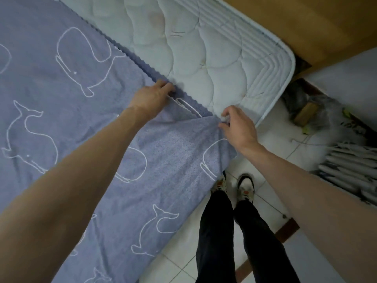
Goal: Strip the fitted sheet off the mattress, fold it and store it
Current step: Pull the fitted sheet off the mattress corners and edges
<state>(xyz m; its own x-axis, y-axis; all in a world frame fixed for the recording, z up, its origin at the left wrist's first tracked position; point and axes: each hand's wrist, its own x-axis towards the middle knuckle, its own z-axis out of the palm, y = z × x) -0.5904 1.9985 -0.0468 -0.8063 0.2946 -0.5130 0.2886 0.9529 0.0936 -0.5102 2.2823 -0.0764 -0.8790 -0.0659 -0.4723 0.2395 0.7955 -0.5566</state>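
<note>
A blue fitted sheet point(61, 111) printed with white whale outlines covers most of the white quilted mattress point(204, 58). Its gathered elastic edge runs diagonally from the upper left to the centre, and the mattress's far right corner lies bare. My left hand point(152, 97) pinches that elastic edge on top of the mattress. My right hand point(237, 126) grips the bunched sheet at the mattress's near side edge, where the cloth hangs down toward the floor.
I stand on white floor tiles point(271, 135) beside the bed, my dark-trousered legs and shoes point(245, 186) close to the hanging sheet. A wooden bed frame point(306, 27) lies beyond the mattress. Clutter and plastic bags point(310, 111) and stacked grey slats point(350, 166) sit at the right.
</note>
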